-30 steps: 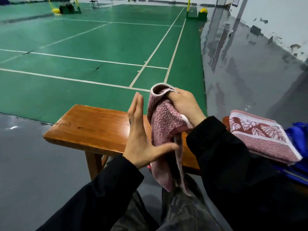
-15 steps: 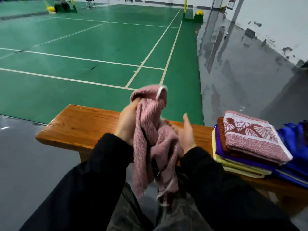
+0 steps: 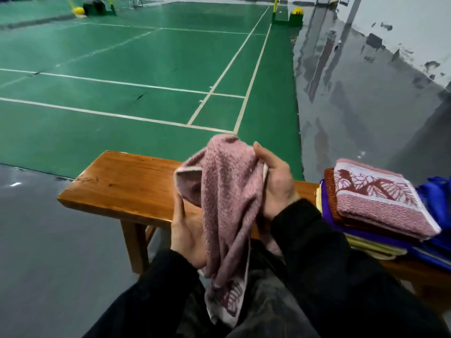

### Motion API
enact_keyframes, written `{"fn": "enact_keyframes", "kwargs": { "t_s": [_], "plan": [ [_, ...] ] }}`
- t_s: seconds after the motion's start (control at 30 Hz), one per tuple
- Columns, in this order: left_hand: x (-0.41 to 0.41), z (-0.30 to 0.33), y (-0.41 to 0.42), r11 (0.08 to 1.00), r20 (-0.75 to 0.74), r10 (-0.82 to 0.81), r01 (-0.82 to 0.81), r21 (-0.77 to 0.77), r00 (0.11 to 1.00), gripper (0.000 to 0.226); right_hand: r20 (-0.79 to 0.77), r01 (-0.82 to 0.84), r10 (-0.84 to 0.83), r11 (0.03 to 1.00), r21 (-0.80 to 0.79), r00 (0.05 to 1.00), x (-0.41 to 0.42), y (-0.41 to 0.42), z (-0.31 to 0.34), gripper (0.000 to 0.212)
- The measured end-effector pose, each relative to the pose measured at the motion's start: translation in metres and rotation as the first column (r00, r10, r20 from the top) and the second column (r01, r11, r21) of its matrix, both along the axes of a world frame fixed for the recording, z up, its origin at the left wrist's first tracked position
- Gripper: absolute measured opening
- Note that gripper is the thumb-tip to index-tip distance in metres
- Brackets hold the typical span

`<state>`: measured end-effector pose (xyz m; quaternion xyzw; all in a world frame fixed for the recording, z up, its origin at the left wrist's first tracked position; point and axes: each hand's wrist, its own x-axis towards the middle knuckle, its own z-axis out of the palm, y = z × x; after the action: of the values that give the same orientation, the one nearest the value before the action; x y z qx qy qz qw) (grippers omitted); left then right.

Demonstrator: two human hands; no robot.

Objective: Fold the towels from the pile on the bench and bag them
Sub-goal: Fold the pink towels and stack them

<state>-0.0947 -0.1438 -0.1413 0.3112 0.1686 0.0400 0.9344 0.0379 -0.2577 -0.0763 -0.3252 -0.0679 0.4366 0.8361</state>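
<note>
We see the fingers of the right hand curled round the upper fold of a pink waffle-textured cotton towel, thumb up beside its top, gripping it in the air in front of the bench. The left hand lies lower, palm up, its thumb raised against the cloth's hanging white-edged corner; its other fingers are hidden behind the towel, so we cannot tell whether they grip. The towel droops between both black sleeves, its leaf-patterned end hanging over the person's lap. Behind it stands the long brown wooden bench. On its right part rests a stack of folded towels, a pink leaf-patterned one on top, with blue fabric just beside it.
</note>
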Motion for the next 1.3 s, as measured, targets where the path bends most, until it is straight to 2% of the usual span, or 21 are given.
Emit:
{"fn": "enact_keyframes", "kwargs": {
  "t_s": [0.03, 0.1, 0.17, 0.23, 0.3, 0.4, 0.47, 0.53, 0.6, 0.67, 0.73, 0.8, 0.83, 0.87, 0.93, 0.97, 1.03, 1.07, 1.13, 1.17, 1.3],
  "plan": [
    [0.003, 0.006, 0.000, 1.000, 0.023, -0.011, 0.011, 0.003, 1.000, 0.101, 0.047, 0.006, -0.006, 1.000, -0.012, 0.999, 0.004, 0.002, 0.009, 0.046],
    [0.014, 0.015, 0.006, 0.993, 0.052, -0.003, -0.004, 0.118, 0.999, 0.077, 0.126, 0.039, -0.033, 0.998, -0.050, 0.991, 0.016, 0.005, 0.005, 0.035],
    [0.029, 0.029, 0.011, 0.973, 0.025, 0.102, -0.105, 0.207, 0.994, 0.048, 0.155, -0.004, 0.039, 0.975, -0.222, 0.987, 0.024, 0.005, -0.013, 0.039],
    [0.041, 0.041, 0.024, 0.942, 0.051, 0.200, -0.206, 0.264, 0.978, 0.036, 0.129, -0.105, 0.163, 0.925, -0.366, 0.978, 0.020, -0.001, -0.019, 0.027],
    [0.046, 0.052, 0.042, 0.922, 0.052, 0.271, -0.274, 0.272, 0.961, 0.039, 0.066, -0.144, 0.180, 0.921, -0.362, 0.981, 0.018, -0.008, -0.025, 0.024],
    [0.048, 0.060, 0.058, 0.947, 0.056, 0.226, -0.233, 0.223, 0.973, 0.049, -0.010, -0.064, 0.064, 0.995, -0.077, 0.998, 0.023, -0.013, -0.034, 0.060],
    [0.047, 0.063, 0.054, 0.961, 0.085, 0.123, -0.140, 0.239, 0.989, 0.047, 0.005, -0.145, 0.146, 0.988, -0.053, 0.989, 0.007, -0.005, -0.035, 0.070],
    [0.044, 0.064, 0.049, 0.949, 0.122, 0.037, -0.073, 0.308, 0.992, 0.037, 0.065, -0.152, 0.159, 0.983, -0.101, 0.985, 0.000, 0.003, -0.033, 0.056],
    [0.041, 0.068, 0.052, 0.924, 0.128, 0.055, -0.099, 0.369, 0.990, 0.028, 0.152, -0.026, 0.051, 0.987, -0.156, 0.987, 0.005, 0.001, -0.023, 0.039],
    [0.033, 0.068, 0.067, 0.903, 0.066, 0.089, -0.108, 0.415, 0.994, 0.030, 0.234, 0.082, -0.048, 0.987, -0.138, 0.971, 0.021, -0.005, -0.014, 0.029],
    [0.026, 0.066, 0.087, 0.891, -0.051, 0.087, -0.055, 0.451, 0.995, 0.026, 0.233, 0.170, -0.138, 0.978, -0.119, 0.963, 0.039, -0.014, -0.012, 0.019],
    [0.015, 0.061, 0.104, 0.934, -0.149, 0.048, 0.008, 0.357, 0.988, 0.027, 0.222, 0.222, -0.194, 0.969, -0.111, 0.956, 0.052, -0.022, -0.009, 0.018],
    [0.012, 0.060, 0.110, 0.962, -0.145, 0.038, 0.004, 0.274, 0.989, 0.031, 0.230, 0.217, -0.190, 0.971, -0.099, 0.954, 0.056, -0.025, -0.004, 0.015],
    [0.012, 0.058, 0.116, 0.978, -0.101, 0.074, -0.053, 0.201, 0.992, 0.030, 0.251, 0.185, -0.155, 0.978, -0.099, 0.955, 0.061, -0.029, 0.002, 0.011],
    [0.012, 0.057, 0.126, 0.975, 0.028, 0.197, -0.199, 0.094, 0.980, 0.045, 0.320, 0.147, -0.082, 0.972, -0.183, 0.944, 0.069, -0.033, 0.012, 0.024],
    [0.013, 0.061, 0.125, 0.969, 0.082, 0.228, -0.234, 0.080, 0.970, 0.045, 0.361, 0.188, -0.089, 0.950, -0.249, 0.928, 0.074, -0.033, 0.013, 0.031],
    [0.012, 0.068, 0.122, 0.973, 0.095, 0.138, -0.153, 0.171, 0.986, 0.041, 0.433, 0.345, -0.204, 0.897, -0.277, 0.878, 0.081, -0.033, 0.015, 0.029],
    [0.010, 0.070, 0.118, 0.960, 0.064, 0.035, -0.052, 0.277, 0.997, 0.041, 0.447, 0.403, -0.265, 0.881, -0.249, 0.854, 0.084, -0.034, 0.015, 0.023],
    [0.004, 0.072, 0.110, 0.888, -0.019, -0.131, 0.126, 0.443, 0.991, 0.044, 0.436, 0.447, -0.330, 0.872, -0.198, 0.837, 0.088, -0.037, 0.018, 0.013],
    [0.003, 0.071, 0.107, 0.863, -0.041, -0.131, 0.134, 0.488, 0.991, 0.045, 0.450, 0.467, -0.342, 0.860, -0.203, 0.825, 0.090, -0.039, 0.019, 0.012],
    [0.008, 0.077, 0.121, 0.861, 0.119, 0.140, -0.181, 0.475, 0.983, 0.032, 0.648, 0.608, -0.285, 0.713, -0.349, 0.706, 0.098, -0.048, 0.026, 0.018]
  ]
}}
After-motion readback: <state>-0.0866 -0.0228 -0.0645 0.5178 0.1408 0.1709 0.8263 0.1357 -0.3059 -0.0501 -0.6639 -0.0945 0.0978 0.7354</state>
